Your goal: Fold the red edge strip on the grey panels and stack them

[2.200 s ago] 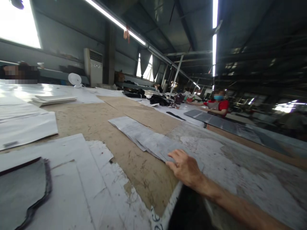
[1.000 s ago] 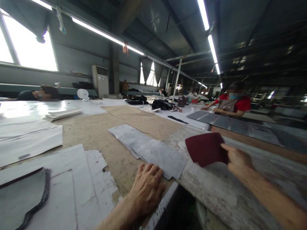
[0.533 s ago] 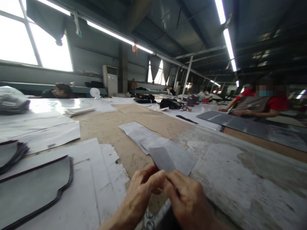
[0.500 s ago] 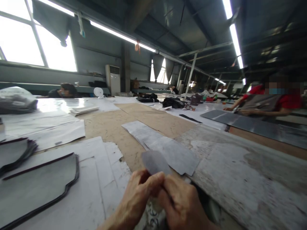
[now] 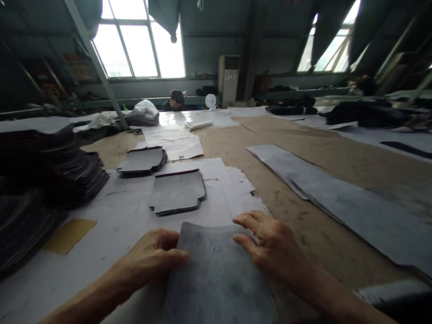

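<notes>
A grey sheet of flexible material (image 5: 219,270), perhaps leather or lined fabric, lies in front of me at the bottom centre. My left hand (image 5: 157,254) grips its left edge, with the thumb on top and the fingers mostly hidden beneath. Over the sheet's upper right edge is my right hand (image 5: 270,243), thumb and fingers apart; whether it touches the sheet I cannot tell. Just beyond, a small stack of cut grey pieces with dark edges (image 5: 178,191) rests on white paper (image 5: 118,220). A similar stack (image 5: 141,159) sits behind it to the left.
Tall piles of dark cut pieces (image 5: 50,157) stand at the left, near a yellow-brown card (image 5: 70,235). Long grey strips (image 5: 324,193) lie on brown paper (image 5: 229,146) to the right. A person (image 5: 174,101) is at the far side, beside a white fan (image 5: 211,101).
My view has swung left. My hands were together at a small grey piece; now they are apart, the left on a larger-looking grey sheet, the right with its fingers spread.
</notes>
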`<state>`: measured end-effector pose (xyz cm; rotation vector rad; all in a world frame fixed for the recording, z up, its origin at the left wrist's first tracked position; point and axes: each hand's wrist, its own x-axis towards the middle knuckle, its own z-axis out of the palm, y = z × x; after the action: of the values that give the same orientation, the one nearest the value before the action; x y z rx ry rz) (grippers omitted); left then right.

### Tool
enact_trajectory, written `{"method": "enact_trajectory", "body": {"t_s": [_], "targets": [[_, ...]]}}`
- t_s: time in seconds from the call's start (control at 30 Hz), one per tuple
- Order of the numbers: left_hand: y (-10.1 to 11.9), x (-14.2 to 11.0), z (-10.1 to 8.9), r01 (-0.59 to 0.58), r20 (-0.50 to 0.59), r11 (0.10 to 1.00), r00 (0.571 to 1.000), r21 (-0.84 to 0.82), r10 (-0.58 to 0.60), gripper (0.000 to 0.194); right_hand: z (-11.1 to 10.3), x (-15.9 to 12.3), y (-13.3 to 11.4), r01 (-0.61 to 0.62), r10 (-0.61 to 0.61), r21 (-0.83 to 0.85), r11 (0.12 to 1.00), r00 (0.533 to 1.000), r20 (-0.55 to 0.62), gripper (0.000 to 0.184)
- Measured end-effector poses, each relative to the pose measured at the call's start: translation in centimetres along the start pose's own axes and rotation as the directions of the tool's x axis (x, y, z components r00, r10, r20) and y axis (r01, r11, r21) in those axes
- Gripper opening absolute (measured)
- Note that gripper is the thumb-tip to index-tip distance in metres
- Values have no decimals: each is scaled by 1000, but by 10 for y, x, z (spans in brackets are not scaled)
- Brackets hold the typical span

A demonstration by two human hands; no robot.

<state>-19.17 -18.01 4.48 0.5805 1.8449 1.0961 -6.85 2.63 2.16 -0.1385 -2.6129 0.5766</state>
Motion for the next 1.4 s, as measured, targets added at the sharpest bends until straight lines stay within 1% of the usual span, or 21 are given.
{"method": "enact_trajectory", "body": {"t_s": [0.03, 0.07, 0.1, 0.13, 0.2, 0.27, 0.33, 0.4, 0.47, 0.57, 0.67, 0.73, 0.8, 0.87, 0.93, 1.0, 1.03, 1.07, 1.13, 1.3, 1.4], "targets": [[0, 1, -4, -43, -83, 990, 995, 133, 55, 31, 4, 5, -1, -8, 9, -31, 999, 999, 42, 24], [0, 3, -7, -74, -175, 958, 977, 277, 126, 31, 8, 10, -2, -11, 15, -57, 998, 997, 80, 27], [-1, 6, -8, -93, -242, 906, 948, 413, 207, 32, 11, 14, -3, -7, 16, -75, 997, 994, 112, 28], [-2, 10, -8, -107, -271, 846, 920, 522, 284, 33, 13, 18, -4, 0, 12, -84, 996, 990, 138, 29], [-3, 20, -6, -156, -237, 737, 885, 657, 399, 34, 15, 23, -6, 14, 4, -98, 995, 983, 185, 28], [-5, 30, -2, -231, -158, 660, 866, 715, 474, 32, 16, 27, -6, 24, 2, -116, 993, 975, 222, 26], [-6, 39, 0, -285, -101, 612, 850, 738, 518, 28, 15, 29, -5, 35, -2, -128, 991, 969, 247, 25], [-7, 46, -1, -319, -75, 595, 837, 738, 542, 24, 15, 29, -3, 43, -7, -133, 990, 965, 261, 24], [-8, 49, -3, -350, -64, 597, 825, 722, 561, 20, 16, 29, -1, 50, -20, -112, 992, 969, 248, 23], [-11, 50, -6, -401, -59, 615, 805, 679, 590, 17, 19, 26, 2, 92, -83, -48, 995, 983, 163, 22], [-11, 49, -6, -395, -70, 640, 815, 659, 575, 17, 20, 22, 6, 164, -163, -9, 986, 983, 87, 21], [-12, 50, -5, -387, -72, 643, 821, 661, 567, 17, 20, 21, 7, 208, -209, 19, 978, 974, 86, 20], [-13, 50, -4, -401, -80, 639, 805, 657, 588, 26, 19, 19, 8, 250, -253, 44, 967, 963, 97, 18], [-17, 51, -3, -454, -74, 601, 755, 658, 651, 34, 18, 19, 8, 285, -288, 46, 957, 954, 84, 18], [-21, 53, -2, -536, -36, 509, 664, 673, 747, 34, 18, 18, 9, 320, -321, 35, 947, 945, 59, 18], [-25, 55, -2, -596, 10, 392, 558, 701, 830, 31, 18, 19, 11, 362, -363, 23, 932, 931, 31, 19], [-26, 56, -3, -608, 25, 348, 519, 714, 855, 31, 18, 19, 12, 386, -387, 19, 922, 922, 15, 19], [-26, 57, -3, -612, 39, 319, 498, 723, 866, 31, 19, 19, 13, 406, -406, 15, 914, 914, -1, 20], [-27, 57, -3, -627, 66, 297, 488, 721, 870, 29, 19, 19, 14, 429, -429, 7, 903, 903, -22, 22], [-27, 55, -3, -671, 81, 334, 507, 662, 858, 26, 21, 16, 15, 413, -413, -21, 910, 911, 15, 20], [-27, 54, -4, -694, 105, 302, 478, 653, 872, 25, 21, 15, 17, 395, -394, -27, 918, 918, 56, 17]]}}
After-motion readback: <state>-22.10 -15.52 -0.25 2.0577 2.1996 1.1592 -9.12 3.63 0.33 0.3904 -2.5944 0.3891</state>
